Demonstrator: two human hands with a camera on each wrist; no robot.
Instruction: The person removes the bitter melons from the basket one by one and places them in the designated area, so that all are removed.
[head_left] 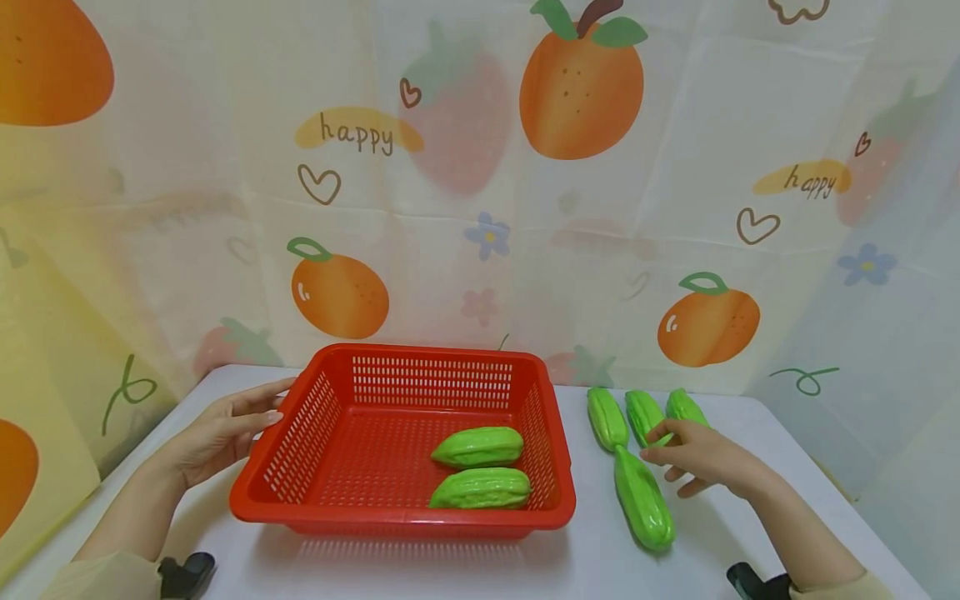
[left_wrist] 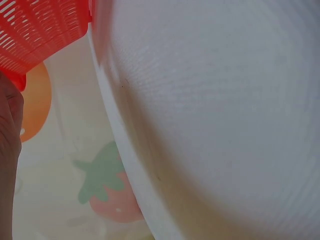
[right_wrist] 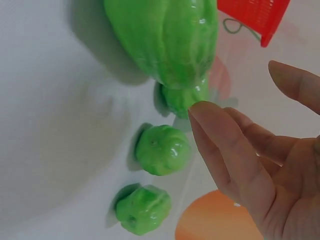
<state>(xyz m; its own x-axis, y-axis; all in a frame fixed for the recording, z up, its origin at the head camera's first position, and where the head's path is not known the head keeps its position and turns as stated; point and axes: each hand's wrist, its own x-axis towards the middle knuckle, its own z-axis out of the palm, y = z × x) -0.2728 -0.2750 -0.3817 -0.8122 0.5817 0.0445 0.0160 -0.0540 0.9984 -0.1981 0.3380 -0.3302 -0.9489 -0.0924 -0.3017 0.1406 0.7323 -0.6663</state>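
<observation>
A red plastic basket (head_left: 393,521) with slotted walls stands on the table, and two shiny green ridged gourds (head_left: 480,447) lie on its right side. At the basket's left rim, my left hand (head_left: 225,433) holds the edge with thumb and fingers; the left wrist view shows only part of that hand (left_wrist: 7,120). My right hand (head_left: 701,457) hovers with loosely bent fingers and nothing in its grasp. Near it are several more gourds: one in front (head_left: 643,500), one behind that (head_left: 607,418), and two by the fingers (head_left: 642,414), partly hidden by the hand.
A white table (head_left: 742,533) carries everything. Behind it hangs a pale curtain (head_left: 570,275) printed with oranges and strawberries. The gourds outside the basket lie to its right. A black strap device (head_left: 187,575) sits at the left wrist.
</observation>
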